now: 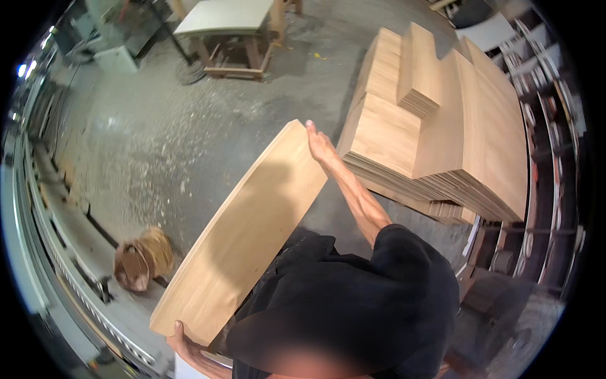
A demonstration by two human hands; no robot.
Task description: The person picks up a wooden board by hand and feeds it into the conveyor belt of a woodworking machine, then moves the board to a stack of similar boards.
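A long, light-coloured wooden board (252,221) lies slantwise across the front of my body, its far end up and to the right. At the near left end, my left hand (183,344) grips the board with the thumb on top and the fingers hidden beneath. My right hand (320,146) holds the far end at its right corner, thumb along the edge. Along the board's left side a thin stepped edge shows, so it may be more than one panel; I cannot tell. A dark shadow falls over its middle.
Stacks of similar wooden panels (435,132) stand on the floor to the right, beside shelving (549,170) with rolls. A low wooden stand (230,44) with a pale top is at the back. A brown sack (144,258) sits at the left, next to a long metal machine rail (95,297).
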